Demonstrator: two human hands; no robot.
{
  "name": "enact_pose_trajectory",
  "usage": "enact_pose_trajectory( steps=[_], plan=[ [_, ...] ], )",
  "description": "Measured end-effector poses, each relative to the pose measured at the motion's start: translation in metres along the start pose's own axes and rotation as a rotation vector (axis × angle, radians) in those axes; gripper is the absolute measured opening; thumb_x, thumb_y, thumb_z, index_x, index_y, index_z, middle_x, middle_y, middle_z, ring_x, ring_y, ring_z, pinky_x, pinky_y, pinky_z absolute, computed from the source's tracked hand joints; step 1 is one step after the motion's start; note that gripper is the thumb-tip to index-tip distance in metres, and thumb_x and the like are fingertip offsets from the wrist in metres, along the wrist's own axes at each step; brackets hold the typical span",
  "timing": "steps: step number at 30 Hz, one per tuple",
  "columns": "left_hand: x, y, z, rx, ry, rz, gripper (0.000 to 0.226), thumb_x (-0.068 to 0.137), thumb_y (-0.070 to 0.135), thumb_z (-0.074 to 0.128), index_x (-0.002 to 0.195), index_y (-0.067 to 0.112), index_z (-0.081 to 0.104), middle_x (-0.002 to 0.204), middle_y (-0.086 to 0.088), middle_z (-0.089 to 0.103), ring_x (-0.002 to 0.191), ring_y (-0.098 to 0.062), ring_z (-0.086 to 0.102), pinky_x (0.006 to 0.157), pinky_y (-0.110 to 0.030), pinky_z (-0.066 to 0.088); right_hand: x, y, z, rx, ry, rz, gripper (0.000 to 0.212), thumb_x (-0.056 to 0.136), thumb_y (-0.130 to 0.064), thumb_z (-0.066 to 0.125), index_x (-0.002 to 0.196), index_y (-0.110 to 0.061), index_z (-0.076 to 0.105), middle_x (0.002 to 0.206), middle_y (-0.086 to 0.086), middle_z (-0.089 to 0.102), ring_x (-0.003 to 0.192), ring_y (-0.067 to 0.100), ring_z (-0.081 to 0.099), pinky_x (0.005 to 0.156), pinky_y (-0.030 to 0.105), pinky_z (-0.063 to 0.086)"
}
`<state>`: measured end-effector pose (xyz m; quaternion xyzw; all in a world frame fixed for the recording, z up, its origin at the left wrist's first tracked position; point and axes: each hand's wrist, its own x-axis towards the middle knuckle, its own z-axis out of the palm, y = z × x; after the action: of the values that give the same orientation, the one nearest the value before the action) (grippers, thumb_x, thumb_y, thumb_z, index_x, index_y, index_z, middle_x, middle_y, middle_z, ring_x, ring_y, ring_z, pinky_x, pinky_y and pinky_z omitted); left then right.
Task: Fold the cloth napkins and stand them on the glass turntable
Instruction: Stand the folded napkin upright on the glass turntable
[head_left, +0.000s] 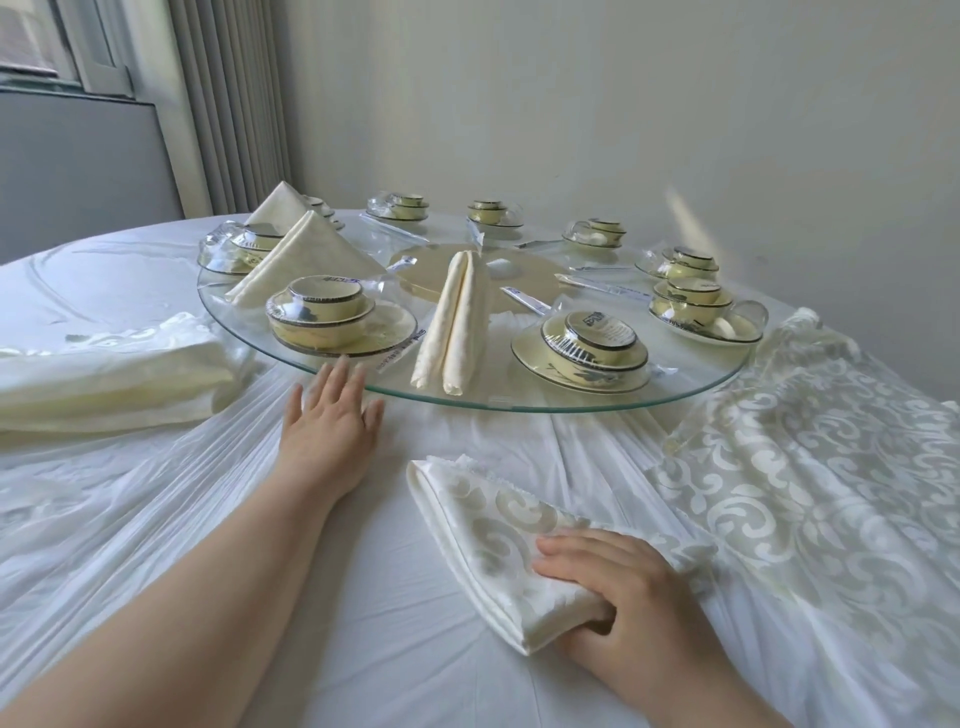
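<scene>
White pleated cloth covers the round bench (363, 597), and on it sits the clear round glass turntable (519, 406), ringed with cream bowl-and-saucer sets in plastic wrap (322, 312). 3 cream folded napkins already stand on the glass: 2 tent-shaped napkins (306, 254) at the far left and 1 narrow rolled napkin (457, 322) near the front rim.

My left grip (327, 426) reaches out with fingers straight and apart, tips at the turntable's near edge and apparently touching it. My right grip (623, 587) is clamped on a cream scroll-patterned folded napkin (483, 525) lying flat on the bench just before me, fingers on top and thumb tucked under its edge.

I judge the step in hand to be turning the glass to bring a free spot round. Next, this napkin needs shaping and standing there, clear of the wrapped sets.
</scene>
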<state>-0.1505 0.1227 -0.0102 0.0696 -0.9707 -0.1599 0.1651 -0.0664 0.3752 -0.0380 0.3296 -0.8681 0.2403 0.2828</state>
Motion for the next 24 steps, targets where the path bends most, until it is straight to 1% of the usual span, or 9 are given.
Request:
enact_pose_trajectory(
  steps=[2, 4, 6, 8, 11, 13, 16, 19, 24],
  plan=[
    [-0.002, 0.001, 0.0, -0.07, 0.171, 0.169, 0.053, 0.096, 0.038, 0.021, 0.142, 0.014, 0.033, 0.151, -0.005, 0.026, 0.141, -0.019, 0.019, 0.111, -0.031, 0.001, 0.001, -0.001, -0.001, -0.008, 0.002, -0.005, 0.042, 0.054, -0.032, 0.046, 0.096, -0.034, 0.052, 0.092, -0.015, 0.07, 0.097, 0.001, 0.054, 0.093, 0.008, 0.029],
    [-0.004, 0.007, -0.002, -0.129, 0.262, 0.389, 0.053, 0.09, 0.033, 0.027, 0.126, 0.007, 0.055, 0.134, -0.012, 0.051, 0.127, -0.025, 0.044, 0.106, -0.031, 0.013, 0.001, -0.001, -0.001, -0.017, 0.009, -0.011, 0.042, 0.054, -0.031, 0.05, 0.095, -0.034, 0.052, 0.091, -0.015, 0.069, 0.097, 0.001, 0.054, 0.092, 0.007, 0.028],
    [-0.005, 0.015, 0.0, -0.202, 0.255, 0.5, 0.05, 0.089, 0.031, 0.029, 0.117, 0.005, 0.062, 0.123, -0.011, 0.06, 0.12, -0.016, 0.045, 0.103, -0.026, 0.018, 0.002, -0.001, -0.001, -0.02, 0.021, -0.012, 0.044, 0.051, -0.027, 0.058, 0.095, -0.033, 0.052, 0.09, -0.015, 0.07, 0.096, 0.002, 0.053, 0.092, 0.005, 0.027],
    [-0.007, 0.023, -0.001, -0.337, 0.175, 0.471, 0.063, 0.085, 0.043, 0.02, 0.121, 0.01, 0.06, 0.126, -0.004, 0.058, 0.121, -0.007, 0.041, 0.102, -0.015, 0.014, 0.003, -0.001, -0.003, -0.021, 0.059, -0.009, 0.04, 0.054, -0.026, 0.055, 0.094, -0.032, 0.053, 0.088, -0.014, 0.07, 0.094, 0.001, 0.053, 0.092, 0.004, 0.026],
    [-0.005, 0.022, 0.002, -0.409, 0.055, 0.373, 0.072, 0.08, 0.054, 0.014, 0.129, 0.017, 0.051, 0.135, 0.003, 0.05, 0.128, -0.008, 0.039, 0.1, -0.007, 0.008, 0.005, -0.003, -0.008, -0.023, 0.134, -0.008, 0.034, 0.06, -0.026, 0.049, 0.093, -0.03, 0.054, 0.085, -0.012, 0.07, 0.092, 0.003, 0.053, 0.088, 0.008, 0.029],
    [-0.003, 0.022, 0.003, -0.397, -0.058, 0.322, 0.066, 0.08, 0.046, 0.015, 0.136, 0.021, 0.042, 0.142, 0.005, 0.041, 0.134, -0.007, 0.03, 0.104, -0.011, 0.006, 0.006, -0.005, -0.011, -0.023, 0.186, -0.002, 0.032, 0.061, -0.027, 0.052, 0.093, -0.028, 0.054, 0.086, -0.013, 0.069, 0.09, 0.003, 0.053, 0.087, 0.008, 0.03],
    [-0.002, 0.022, 0.006, -0.196, -0.162, 0.294, 0.056, 0.091, 0.045, 0.013, 0.142, 0.028, 0.03, 0.151, 0.012, 0.023, 0.139, -0.001, 0.012, 0.11, -0.02, 0.001, 0.006, -0.008, -0.013, -0.035, 0.246, 0.022, 0.035, 0.061, -0.02, 0.057, 0.094, -0.027, 0.053, 0.099, -0.009, 0.057, 0.087, 0.003, 0.052, 0.084, 0.006, 0.031],
    [-0.001, 0.023, 0.007, -0.071, -0.115, 0.22, 0.043, 0.101, 0.033, 0.018, 0.142, 0.03, 0.03, 0.15, 0.016, 0.022, 0.14, 0.001, 0.008, 0.111, -0.026, -0.006, 0.005, -0.011, -0.016, -0.04, 0.266, 0.062, 0.031, 0.064, -0.022, 0.051, 0.095, -0.029, 0.053, 0.086, -0.02, 0.061, 0.083, 0.004, 0.053, 0.081, 0.006, 0.033],
    [-0.001, 0.021, 0.005, -0.011, -0.054, 0.107, 0.043, 0.1, 0.032, 0.017, 0.138, 0.031, 0.038, 0.147, 0.016, 0.03, 0.14, -0.004, 0.012, 0.112, -0.032, -0.009, 0.004, -0.012, -0.018, -0.035, 0.327, 0.097, 0.025, 0.07, -0.022, 0.053, 0.094, -0.026, 0.058, 0.096, -0.01, 0.059, 0.083, 0.005, 0.052, 0.08, 0.007, 0.036]
  ],
)
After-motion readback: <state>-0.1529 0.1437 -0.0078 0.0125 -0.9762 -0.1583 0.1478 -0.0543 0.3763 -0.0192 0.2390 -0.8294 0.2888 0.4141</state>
